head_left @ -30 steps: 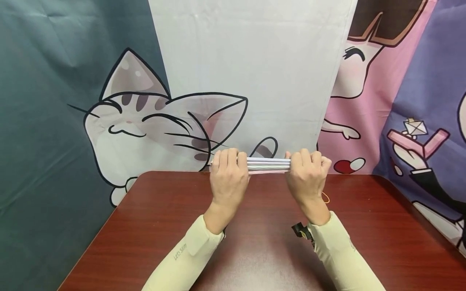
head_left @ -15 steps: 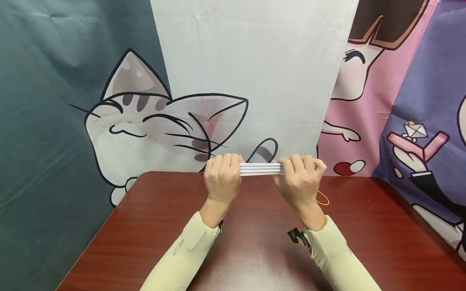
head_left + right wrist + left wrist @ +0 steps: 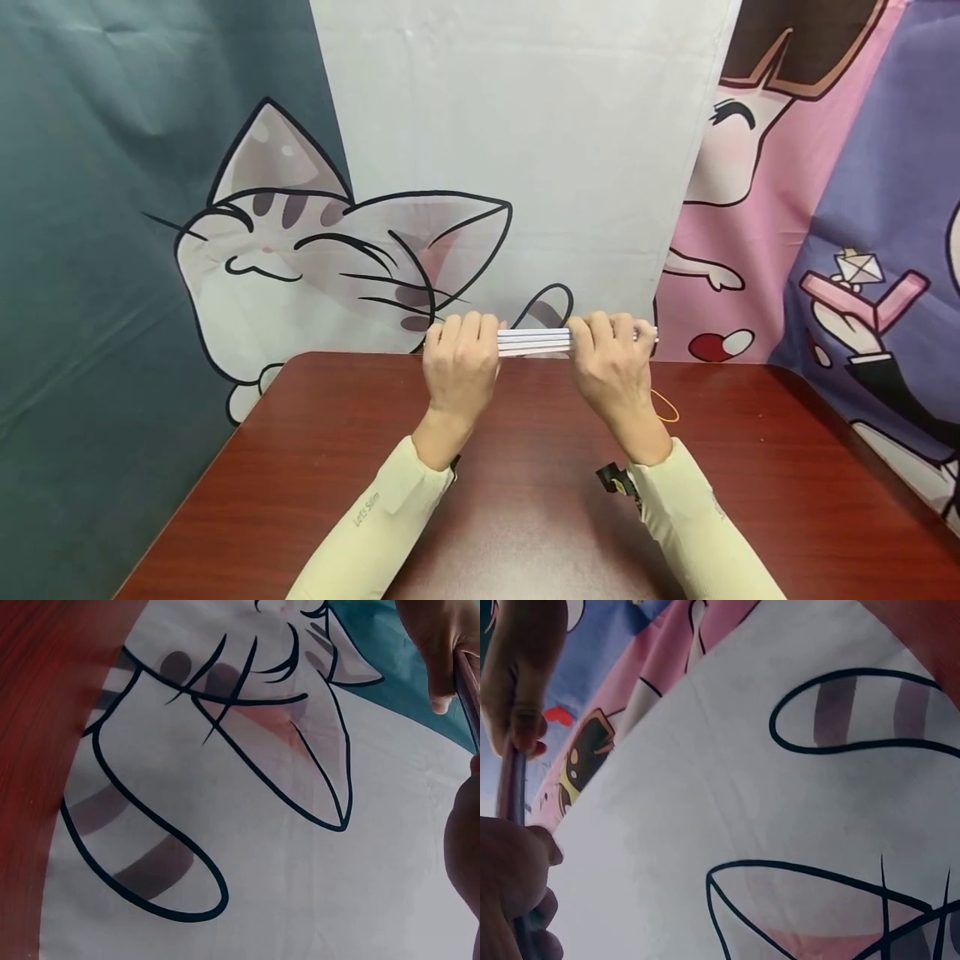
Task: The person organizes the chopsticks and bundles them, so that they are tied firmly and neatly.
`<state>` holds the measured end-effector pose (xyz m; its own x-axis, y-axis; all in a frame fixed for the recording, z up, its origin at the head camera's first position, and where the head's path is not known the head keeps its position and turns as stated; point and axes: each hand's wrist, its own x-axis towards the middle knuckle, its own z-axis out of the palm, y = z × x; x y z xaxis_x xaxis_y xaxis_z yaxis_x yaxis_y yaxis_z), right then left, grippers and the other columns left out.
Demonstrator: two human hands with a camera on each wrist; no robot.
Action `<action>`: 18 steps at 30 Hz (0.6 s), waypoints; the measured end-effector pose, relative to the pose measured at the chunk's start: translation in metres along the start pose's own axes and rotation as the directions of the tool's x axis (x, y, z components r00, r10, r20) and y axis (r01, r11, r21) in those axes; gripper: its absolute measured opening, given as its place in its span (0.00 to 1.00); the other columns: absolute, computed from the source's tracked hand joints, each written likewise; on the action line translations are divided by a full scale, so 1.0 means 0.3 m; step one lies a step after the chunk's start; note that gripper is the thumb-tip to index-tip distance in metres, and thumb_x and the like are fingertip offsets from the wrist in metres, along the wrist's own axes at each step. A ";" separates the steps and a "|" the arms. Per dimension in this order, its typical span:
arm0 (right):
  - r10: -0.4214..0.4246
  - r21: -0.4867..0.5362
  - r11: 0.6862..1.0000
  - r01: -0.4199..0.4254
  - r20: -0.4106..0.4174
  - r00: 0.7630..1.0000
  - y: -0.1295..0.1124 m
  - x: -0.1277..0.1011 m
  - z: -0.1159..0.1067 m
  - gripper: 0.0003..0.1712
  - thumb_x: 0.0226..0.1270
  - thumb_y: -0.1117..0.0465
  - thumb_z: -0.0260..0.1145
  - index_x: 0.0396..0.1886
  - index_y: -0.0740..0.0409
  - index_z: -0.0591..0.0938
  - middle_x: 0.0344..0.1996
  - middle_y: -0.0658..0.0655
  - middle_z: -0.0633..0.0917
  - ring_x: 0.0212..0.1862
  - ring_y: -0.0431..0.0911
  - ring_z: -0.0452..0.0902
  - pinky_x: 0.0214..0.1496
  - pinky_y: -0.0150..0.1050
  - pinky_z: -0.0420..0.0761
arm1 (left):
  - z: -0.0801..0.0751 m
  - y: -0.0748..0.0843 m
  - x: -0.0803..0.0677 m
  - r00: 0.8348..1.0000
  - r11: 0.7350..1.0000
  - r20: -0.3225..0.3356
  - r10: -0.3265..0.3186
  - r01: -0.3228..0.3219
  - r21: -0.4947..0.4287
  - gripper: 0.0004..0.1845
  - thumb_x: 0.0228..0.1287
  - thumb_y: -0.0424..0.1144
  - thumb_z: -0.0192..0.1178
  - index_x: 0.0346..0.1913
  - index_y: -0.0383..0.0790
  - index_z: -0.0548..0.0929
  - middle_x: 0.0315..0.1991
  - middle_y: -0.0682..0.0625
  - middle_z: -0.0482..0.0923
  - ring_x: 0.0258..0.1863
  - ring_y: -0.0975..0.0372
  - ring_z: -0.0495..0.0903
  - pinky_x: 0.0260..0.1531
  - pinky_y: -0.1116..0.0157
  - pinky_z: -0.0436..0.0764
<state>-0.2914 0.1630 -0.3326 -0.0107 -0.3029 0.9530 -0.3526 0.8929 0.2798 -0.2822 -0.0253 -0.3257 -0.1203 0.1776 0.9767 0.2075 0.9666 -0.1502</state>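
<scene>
In the head view both hands hold a bundle of thin pale sticks level above the far edge of a dark red table. My left hand grips the bundle's left end with its fingers curled over the top. My right hand grips the right part, and the bundle's tip pokes out past it. In the left wrist view the bundle runs from my left hand up to my right hand. The right wrist view catches only an edge of the bundle and fingers.
A thin orange rubber band lies on the table just right of my right hand. A cartoon cloth backdrop with a cat hangs right behind the table's far edge. Cream sleeves cover both forearms.
Both hands have shifted a little to the left with the bundle. My right hand has slid inward along it, so less of the bundle shows between the hands and its right tip now sticks out.
</scene>
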 end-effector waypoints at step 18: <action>0.019 0.015 1.000 -0.020 0.044 0.999 -0.016 0.005 -0.002 0.09 0.69 0.59 0.56 0.38 0.62 0.76 0.28 0.59 0.75 0.33 0.61 0.69 0.42 0.62 0.62 | 0.030 -0.016 -0.013 0.999 1.000 0.042 0.000 -0.001 0.024 0.17 0.74 0.41 0.49 0.24 0.41 0.70 0.22 0.48 0.65 0.22 0.55 0.67 0.28 0.61 0.65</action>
<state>-0.2892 0.1585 -0.3323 -0.0584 -0.3002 0.9521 -0.3665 0.8936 0.2593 -0.2915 -0.0289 -0.3301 -0.1609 0.1848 0.9695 0.1842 0.9707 -0.1544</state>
